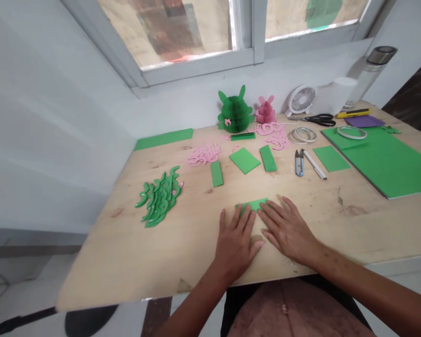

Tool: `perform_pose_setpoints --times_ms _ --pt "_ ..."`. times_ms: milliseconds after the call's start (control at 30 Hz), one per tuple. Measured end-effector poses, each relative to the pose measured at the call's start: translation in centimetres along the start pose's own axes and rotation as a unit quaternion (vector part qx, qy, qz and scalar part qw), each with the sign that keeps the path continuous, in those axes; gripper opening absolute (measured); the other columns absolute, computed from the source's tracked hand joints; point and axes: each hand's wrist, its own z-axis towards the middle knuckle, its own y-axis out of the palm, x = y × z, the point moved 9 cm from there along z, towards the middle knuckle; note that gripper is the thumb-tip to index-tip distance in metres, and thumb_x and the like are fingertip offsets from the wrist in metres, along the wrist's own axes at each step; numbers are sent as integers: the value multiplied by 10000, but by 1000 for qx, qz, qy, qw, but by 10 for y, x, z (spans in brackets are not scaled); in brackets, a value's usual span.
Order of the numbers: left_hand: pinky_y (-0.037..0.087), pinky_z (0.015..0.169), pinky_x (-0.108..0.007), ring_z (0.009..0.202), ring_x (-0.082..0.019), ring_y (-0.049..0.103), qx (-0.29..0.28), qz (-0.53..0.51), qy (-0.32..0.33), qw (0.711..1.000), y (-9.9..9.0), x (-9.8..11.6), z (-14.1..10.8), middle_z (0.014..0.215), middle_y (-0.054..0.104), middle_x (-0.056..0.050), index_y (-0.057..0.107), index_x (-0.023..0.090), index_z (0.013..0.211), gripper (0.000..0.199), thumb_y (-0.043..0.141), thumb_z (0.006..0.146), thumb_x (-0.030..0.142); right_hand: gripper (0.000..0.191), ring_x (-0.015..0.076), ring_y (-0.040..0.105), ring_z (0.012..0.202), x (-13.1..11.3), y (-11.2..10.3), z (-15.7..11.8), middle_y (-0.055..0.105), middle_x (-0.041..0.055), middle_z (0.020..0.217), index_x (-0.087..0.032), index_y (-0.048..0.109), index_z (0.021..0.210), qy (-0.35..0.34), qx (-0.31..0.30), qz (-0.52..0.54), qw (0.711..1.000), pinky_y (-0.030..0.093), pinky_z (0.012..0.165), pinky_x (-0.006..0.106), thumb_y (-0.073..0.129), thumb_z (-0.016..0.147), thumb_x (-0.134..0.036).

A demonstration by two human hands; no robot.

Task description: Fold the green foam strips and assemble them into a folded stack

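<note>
A small green paper strip [254, 204] lies near the table's front edge, partly hidden under my fingers. My left hand [235, 243] rests flat on its left part, fingers spread. My right hand [286, 229] lies over its right end with the fingers stretched out. Neither hand is closed round anything. Just beyond are a narrow green piece [216, 173], a green rectangle [244, 160] and a green folded piece [268, 158]. A pile of green cut-outs [161, 196] is on the left, and pink cut-outs [205, 154] lie farther back.
Green and pink paper figures [235, 112] stand by the wall. To the right are blue snips [299, 164], a white pen [314, 164], black scissors [317, 120], tape rolls [302, 135], a yellow cutter [353, 113], large green sheets [389, 161], a fan [302, 99] and a bottle [366, 77].
</note>
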Motion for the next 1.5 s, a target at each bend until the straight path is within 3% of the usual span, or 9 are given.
perform_pose_setpoints --times_ms 200,367,467,667,900,1133,1333,1500 --pt "1 1069 -582 1345 -289 190 11 8 -61 998 -6 -13 -21 1405 386 -67 440 176 1293 509 381 860 437 448 284 356 1246 -1 -1 1 504 137 1295 -126 470 1271 -3 -14 -3 1000 179 1037 556 426 892 -359" --pt "8 1070 -574 1340 -295 206 26 12 -95 995 -9 -24 -34 1388 409 -83 450 171 1286 495 398 853 406 447 276 375 1233 1 -2 1 511 126 1292 -140 480 1264 13 0 11 1000 189 1040 549 445 881 -368" --pt "45 1075 -558 1344 -284 202 31 11 -99 995 -10 -24 -27 1392 398 -108 404 143 1318 523 385 861 397 446 274 382 1230 1 -3 0 517 120 1288 -147 485 1261 24 12 14 1000 194 1041 545 457 874 -367" --pt "165 1073 -510 1348 -246 204 6 15 -44 999 1 -15 -3 1423 345 -117 324 130 1361 592 350 870 460 449 272 366 1243 -1 -1 0 504 125 1298 -146 458 1283 0 4 0 1000 188 1038 546 439 883 -349" --pt "203 1058 -511 1347 -248 203 -3 27 -47 999 9 -18 -4 1427 341 -113 307 141 1372 617 346 864 489 447 264 358 1247 1 -2 0 502 120 1300 -160 466 1273 22 1 3 1000 171 1045 543 433 885 -379" --pt "203 1054 -527 1352 -242 188 -10 23 -45 999 9 -17 -3 1436 325 -105 324 143 1362 602 315 872 493 402 281 348 1251 -11 1 14 520 103 1279 -189 512 1232 17 -10 6 1000 168 1045 551 452 877 -369" --pt "189 1059 -522 1349 -240 202 -15 15 -49 999 10 -18 -4 1441 314 -104 316 143 1366 597 308 877 485 348 275 353 1261 14 -9 -2 543 54 1259 -269 527 1215 27 -7 -3 1000 168 1063 535 422 889 -325" --pt "178 1062 -520 1350 -238 197 -16 11 -51 999 11 -18 -4 1447 301 -105 296 139 1375 598 298 883 479 329 285 364 1252 29 -16 -16 528 68 1275 -250 540 1193 32 -23 -26 999 192 1044 543 404 903 -326"
